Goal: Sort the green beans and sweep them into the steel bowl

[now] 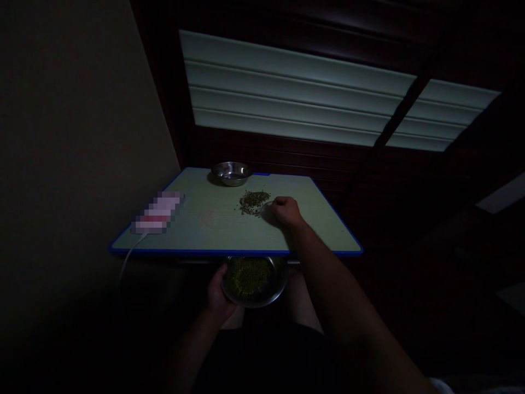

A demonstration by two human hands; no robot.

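My left hand grips the left rim of a steel bowl, just below the table's front edge. Small greenish grains, like mung beans, lie inside it. Over the table my right hand is closed around a small, pale, see-through thing whose kind is too dim to make out. That thing touches or nearly touches the right side of a loose pile of similar grains spread on the tabletop. A second steel bowl stands behind the pile, with its inside partly in shadow.
The pale green table has a blue edge. A pixelated pink-and-white flat object lies at its left, with a white cable hanging off the front. A plain wall borders the left side; dark wooden panelling with pale slats rises behind.
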